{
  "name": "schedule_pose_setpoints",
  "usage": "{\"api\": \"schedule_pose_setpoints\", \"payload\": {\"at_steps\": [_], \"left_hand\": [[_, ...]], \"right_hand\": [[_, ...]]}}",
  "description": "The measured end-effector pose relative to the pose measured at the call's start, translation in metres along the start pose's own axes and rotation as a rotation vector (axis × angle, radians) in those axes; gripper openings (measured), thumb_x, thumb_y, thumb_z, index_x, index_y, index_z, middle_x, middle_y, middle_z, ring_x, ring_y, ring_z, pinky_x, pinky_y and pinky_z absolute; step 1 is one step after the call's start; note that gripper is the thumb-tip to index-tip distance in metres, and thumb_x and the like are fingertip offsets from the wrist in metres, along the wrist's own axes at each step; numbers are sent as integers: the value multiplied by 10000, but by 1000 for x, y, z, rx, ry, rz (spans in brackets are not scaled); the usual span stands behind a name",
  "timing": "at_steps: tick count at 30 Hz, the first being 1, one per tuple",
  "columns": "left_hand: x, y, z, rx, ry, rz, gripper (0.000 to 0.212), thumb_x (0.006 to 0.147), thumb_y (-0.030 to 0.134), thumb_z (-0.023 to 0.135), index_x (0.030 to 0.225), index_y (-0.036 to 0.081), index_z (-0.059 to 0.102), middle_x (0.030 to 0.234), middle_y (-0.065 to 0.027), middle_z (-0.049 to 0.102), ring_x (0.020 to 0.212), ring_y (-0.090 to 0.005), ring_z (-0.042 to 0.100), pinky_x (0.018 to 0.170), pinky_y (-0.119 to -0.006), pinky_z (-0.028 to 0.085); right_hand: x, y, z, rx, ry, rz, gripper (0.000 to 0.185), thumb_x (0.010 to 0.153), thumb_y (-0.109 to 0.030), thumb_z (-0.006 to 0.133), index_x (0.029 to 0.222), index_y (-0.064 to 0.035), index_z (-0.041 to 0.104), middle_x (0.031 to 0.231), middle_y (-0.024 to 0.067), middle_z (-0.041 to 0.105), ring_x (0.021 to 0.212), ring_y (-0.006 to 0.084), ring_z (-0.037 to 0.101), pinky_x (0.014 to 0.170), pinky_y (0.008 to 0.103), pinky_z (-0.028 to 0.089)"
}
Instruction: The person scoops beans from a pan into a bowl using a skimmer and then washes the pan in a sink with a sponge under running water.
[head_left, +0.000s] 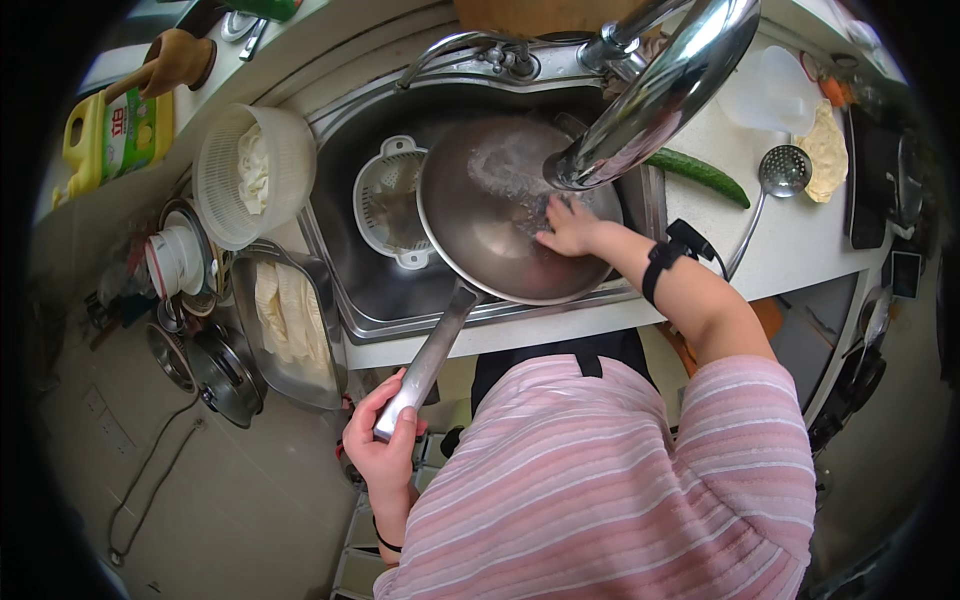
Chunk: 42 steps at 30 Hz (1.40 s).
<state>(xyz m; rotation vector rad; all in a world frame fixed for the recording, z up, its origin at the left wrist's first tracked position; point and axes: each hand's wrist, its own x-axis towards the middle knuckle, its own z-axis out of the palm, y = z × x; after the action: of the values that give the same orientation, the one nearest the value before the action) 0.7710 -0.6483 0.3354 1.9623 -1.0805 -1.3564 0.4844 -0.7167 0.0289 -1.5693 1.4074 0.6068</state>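
A large metal wok (517, 262) sits over the right part of the steel sink (330, 247), under the spout of a chrome faucet (637, 112). Water is churning inside it. My left hand (386, 435) is closed around the end of the wok's metal handle (431, 360). Inside the wok, my right hand (570, 225) reaches down by the moving water with its fingers spread; whether something small lies under the fingertips cannot be told. A white plastic colander (367, 202) stands in the sink, partly covered by the wok's left side.
Left of the sink are a plastic basket (292, 150) with white strips and a metal tray (326, 360) with pale folded food. On the right counter lie a cucumber (705, 176), a perforated skimmer (785, 171) and a translucent container (772, 90). A yellow detergent jug (90, 142) stands upper left.
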Motion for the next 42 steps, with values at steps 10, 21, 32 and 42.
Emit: {"api": "schedule_pose_setpoints", "payload": {"at_steps": [10,21,32,42], "left_hand": [[1,0,7,73,18,59,281,756,-35,542,1034,-45,577,1073,-193,617,577,-138,584,513,-229,496],[2,-1,8,29,46,48,243,763,-46,581,1004,-71,569,1068,-263,601,581,-154,609,509,-223,508],[1,-1,9,34,66,26,246,762,-37,579,1005,-74,570,1073,-267,596,590,-156,609,505,-223,507],[4,-1,10,25,57,34,234,759,-55,567,992,-72,581,1057,-252,604,620,-155,614,502,-221,514]], "right_hand": [[64,-107,-48,1034,464,-403,693,900,-541,343,1385,-46,323,1460,160,254,1369,279,179,1114,394,130],[-64,17,-56,422,-627,-271,893,831,-745,128,1174,-75,609,1340,112,473,1297,283,351,1107,352,171],[83,-81,-42,515,272,-179,866,858,-642,329,1439,-31,135,1516,148,49,1375,417,-43,1115,488,19],[-103,-18,-56,235,-431,-140,893,859,-709,137,1163,-4,593,1350,176,439,1292,302,361,1072,398,261]]}}
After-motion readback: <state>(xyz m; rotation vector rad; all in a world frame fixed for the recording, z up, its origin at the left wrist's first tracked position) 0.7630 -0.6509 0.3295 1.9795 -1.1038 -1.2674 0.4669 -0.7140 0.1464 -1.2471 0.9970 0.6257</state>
